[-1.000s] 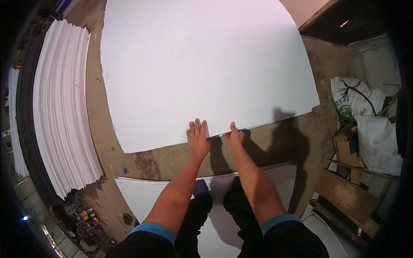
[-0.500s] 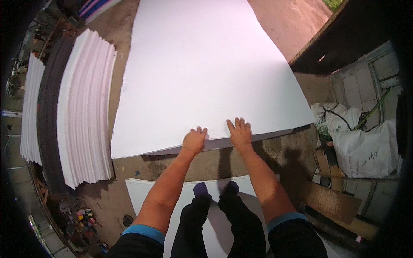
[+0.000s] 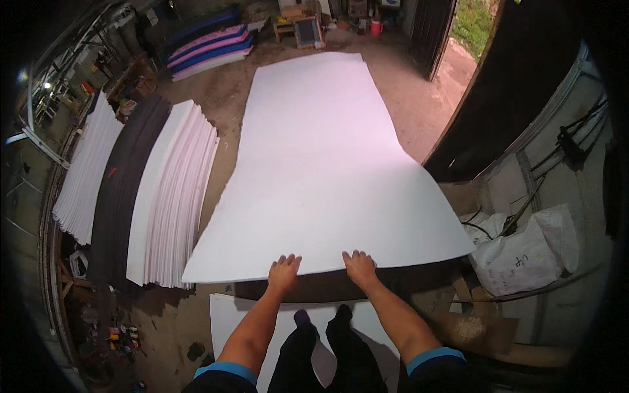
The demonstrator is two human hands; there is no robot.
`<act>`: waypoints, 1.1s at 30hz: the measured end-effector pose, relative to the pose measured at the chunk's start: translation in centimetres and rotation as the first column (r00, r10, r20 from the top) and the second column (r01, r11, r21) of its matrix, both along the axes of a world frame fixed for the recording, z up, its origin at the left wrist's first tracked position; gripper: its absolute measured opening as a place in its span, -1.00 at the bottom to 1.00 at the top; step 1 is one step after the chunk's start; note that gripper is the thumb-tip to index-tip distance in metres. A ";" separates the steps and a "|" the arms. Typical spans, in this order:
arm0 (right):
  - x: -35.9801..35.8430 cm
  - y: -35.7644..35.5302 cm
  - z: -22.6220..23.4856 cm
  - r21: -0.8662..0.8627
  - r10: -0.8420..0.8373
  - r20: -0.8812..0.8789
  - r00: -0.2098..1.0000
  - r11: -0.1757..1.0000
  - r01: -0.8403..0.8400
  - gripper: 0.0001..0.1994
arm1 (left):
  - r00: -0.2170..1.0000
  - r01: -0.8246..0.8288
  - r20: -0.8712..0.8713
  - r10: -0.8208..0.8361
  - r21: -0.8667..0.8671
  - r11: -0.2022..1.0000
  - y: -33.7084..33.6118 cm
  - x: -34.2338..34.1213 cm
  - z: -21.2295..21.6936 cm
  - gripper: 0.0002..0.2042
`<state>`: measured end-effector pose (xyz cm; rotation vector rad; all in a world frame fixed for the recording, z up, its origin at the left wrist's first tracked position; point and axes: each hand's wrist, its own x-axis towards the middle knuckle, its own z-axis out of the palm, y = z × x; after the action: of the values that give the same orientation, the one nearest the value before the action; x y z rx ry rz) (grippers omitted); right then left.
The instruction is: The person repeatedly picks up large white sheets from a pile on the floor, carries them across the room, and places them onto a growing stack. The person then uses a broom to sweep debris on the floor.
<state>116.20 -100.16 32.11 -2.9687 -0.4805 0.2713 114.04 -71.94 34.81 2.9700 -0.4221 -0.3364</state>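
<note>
A large, thin white sheet (image 3: pixel 314 170), smooth and plain, with a gently wavy right side, spreads over the middle of a brown concrete floor (image 3: pixel 229 98), between a white stack (image 3: pixel 173 203) towards the floor's left edge and white sacks (image 3: pixel 517 262) by its right edge. The person's left hand (image 3: pixel 284 272) and right hand (image 3: pixel 360 266) grip the sheet's near edge, slightly apart, each with its fingers bent narrowly over the top; what lies under the edge is hidden. That edge is raised off the floor, and the rest of the sheet stretches ahead of both hands. Its long axis runs straight away from the person, the far end pointing towards the floor's far edge.
</note>
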 end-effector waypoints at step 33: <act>-67.9 7.4 16.3 -0.086 0.001 -0.144 0.990 0.996 -0.013 -0.57 | 0.998 0.017 -0.061 -0.019 -0.028 0.999 15.6 -67.9 12.1 -0.52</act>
<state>48.29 -92.80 48.42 -3.0027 -0.4731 0.5160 46.13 -56.35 46.89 2.9219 -0.4432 -0.4184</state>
